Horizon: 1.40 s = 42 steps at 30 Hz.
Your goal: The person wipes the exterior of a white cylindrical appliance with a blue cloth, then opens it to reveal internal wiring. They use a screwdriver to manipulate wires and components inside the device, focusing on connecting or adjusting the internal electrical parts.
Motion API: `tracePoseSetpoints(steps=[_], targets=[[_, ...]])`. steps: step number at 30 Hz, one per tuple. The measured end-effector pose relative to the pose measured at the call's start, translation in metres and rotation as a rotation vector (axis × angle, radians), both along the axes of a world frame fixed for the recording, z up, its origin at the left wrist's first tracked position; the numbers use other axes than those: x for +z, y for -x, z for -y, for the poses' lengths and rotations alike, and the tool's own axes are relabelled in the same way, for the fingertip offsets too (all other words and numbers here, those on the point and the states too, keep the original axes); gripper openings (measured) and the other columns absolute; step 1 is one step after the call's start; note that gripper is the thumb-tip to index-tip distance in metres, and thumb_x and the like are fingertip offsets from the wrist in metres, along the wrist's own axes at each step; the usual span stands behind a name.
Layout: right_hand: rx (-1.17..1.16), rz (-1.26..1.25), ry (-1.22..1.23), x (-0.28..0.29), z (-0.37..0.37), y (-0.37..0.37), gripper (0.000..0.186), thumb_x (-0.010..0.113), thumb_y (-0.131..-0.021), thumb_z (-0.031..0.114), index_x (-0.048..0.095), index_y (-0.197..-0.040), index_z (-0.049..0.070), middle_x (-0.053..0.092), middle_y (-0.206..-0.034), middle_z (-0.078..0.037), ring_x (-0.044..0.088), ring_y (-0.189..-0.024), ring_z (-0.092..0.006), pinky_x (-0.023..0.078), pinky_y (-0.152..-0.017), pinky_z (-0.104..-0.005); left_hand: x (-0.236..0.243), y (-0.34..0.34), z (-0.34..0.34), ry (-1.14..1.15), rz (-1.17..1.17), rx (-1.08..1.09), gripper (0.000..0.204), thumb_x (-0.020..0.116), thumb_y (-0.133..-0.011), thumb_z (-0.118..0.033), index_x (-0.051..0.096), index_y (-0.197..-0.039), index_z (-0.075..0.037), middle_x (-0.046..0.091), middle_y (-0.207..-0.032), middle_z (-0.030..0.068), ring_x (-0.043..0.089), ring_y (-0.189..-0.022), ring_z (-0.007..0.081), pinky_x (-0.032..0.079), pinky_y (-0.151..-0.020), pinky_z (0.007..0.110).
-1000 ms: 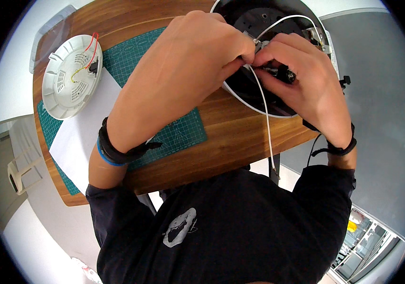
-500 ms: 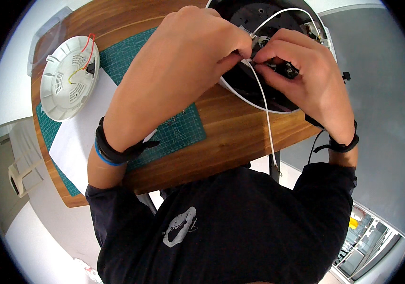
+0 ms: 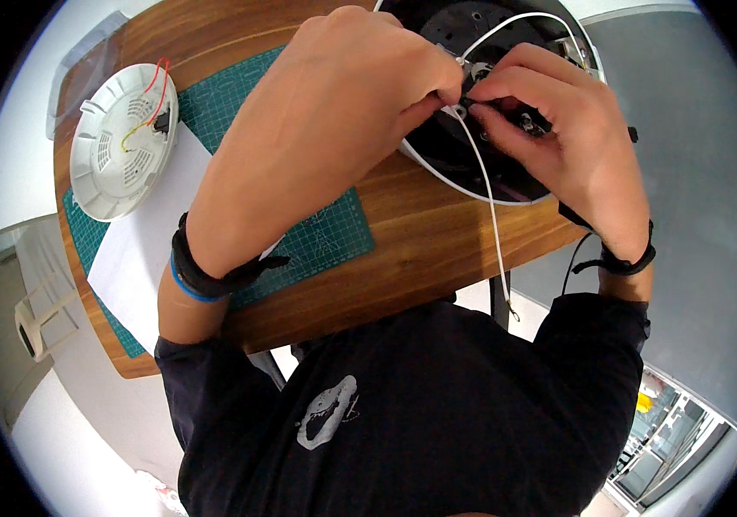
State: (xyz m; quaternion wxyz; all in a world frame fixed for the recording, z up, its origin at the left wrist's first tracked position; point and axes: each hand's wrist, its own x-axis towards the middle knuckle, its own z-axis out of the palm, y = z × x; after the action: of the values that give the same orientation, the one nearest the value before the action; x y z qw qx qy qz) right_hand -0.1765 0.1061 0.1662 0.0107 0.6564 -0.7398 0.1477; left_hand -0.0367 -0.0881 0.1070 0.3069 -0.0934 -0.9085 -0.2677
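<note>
Both my hands are over a round housing point(image 3: 437, 164) with a black inside and a white rim, at the table's far right. My left hand point(image 3: 360, 82) pinches a white cable point(image 3: 487, 185). From there the cable hangs past the table's near edge, ending in a small metal tip. Another stretch of it arches over the housing to the far right side. Beside my left fingertips, my right hand point(image 3: 571, 129) has thumb and forefinger closed together; what lies between them is too small to make out. Metal parts inside the housing show partly beneath my right hand.
A white vented round cover point(image 3: 97, 168) with red and yellow wires and a black connector lies at the left. White paper point(image 3: 140, 258) and a green cutting mat point(image 3: 325, 241) are on the wooden table point(image 3: 420, 233). Behind them is a clear plastic bin point(image 3: 88, 60).
My right fingertips have shifted slightly, uncovering more of the metal parts. The hanging cable end has swung a little to the right and lower. My left hand keeps its pinch.
</note>
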Motion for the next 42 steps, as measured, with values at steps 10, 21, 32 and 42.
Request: tracePoseSetpoints(steps=[10, 21, 32, 42], targets=[[0.024, 0.093, 0.012, -0.002, -0.001, 0.004, 0.017, 0.083, -0.092, 0.001, 0.072, -0.104, 0.000, 0.068, -0.097, -0.010, 0.070, -0.081, -0.0302, 0.057, -0.069, -0.0367, -0.001, 0.000, 0.004, 0.035, 0.063, 0.008, 0.018, 0.086, -0.084, -0.004, 0.085, -0.101, -0.010, 0.080, -0.093, 0.0104, 0.079, -0.083, 0.0286, 0.061, -0.073, 0.037], [0.150, -0.112, -0.006, -0.002, -0.005, 0.003, 0.022, 0.082, -0.088, 0.004, 0.075, -0.108, 0.003, 0.070, -0.108, -0.010, 0.070, -0.097, -0.0332, 0.058, -0.083, -0.0422, -0.001, 0.002, 0.004, -0.002, 0.052, -0.021, 0.017, 0.085, -0.084, -0.002, 0.085, -0.100, -0.007, 0.082, -0.097, 0.0101, 0.080, -0.088, 0.0282, 0.062, -0.076, 0.036], [0.123, -0.339, -0.039, -0.001, -0.002, -0.013, 0.026, 0.080, -0.082, 0.003, 0.074, -0.108, 0.001, 0.067, -0.109, -0.008, 0.068, -0.099, -0.0290, 0.059, -0.082, -0.0394, 0.006, 0.002, 0.000, -0.021, 0.004, -0.030, 0.016, 0.084, -0.084, -0.002, 0.082, -0.100, -0.006, 0.082, -0.099, 0.0105, 0.079, -0.092, 0.0297, 0.062, -0.080, 0.038], [0.106, -0.166, 0.040, 0.001, 0.003, -0.010, 0.023, 0.084, -0.088, 0.003, 0.074, -0.108, 0.004, 0.069, -0.107, -0.009, 0.070, -0.096, -0.0326, 0.058, -0.081, -0.0417, 0.003, 0.001, 0.001, -0.045, -0.017, -0.038, 0.017, 0.084, -0.085, -0.002, 0.082, -0.101, -0.006, 0.081, -0.098, 0.0106, 0.078, -0.092, 0.0313, 0.061, -0.081, 0.040]])
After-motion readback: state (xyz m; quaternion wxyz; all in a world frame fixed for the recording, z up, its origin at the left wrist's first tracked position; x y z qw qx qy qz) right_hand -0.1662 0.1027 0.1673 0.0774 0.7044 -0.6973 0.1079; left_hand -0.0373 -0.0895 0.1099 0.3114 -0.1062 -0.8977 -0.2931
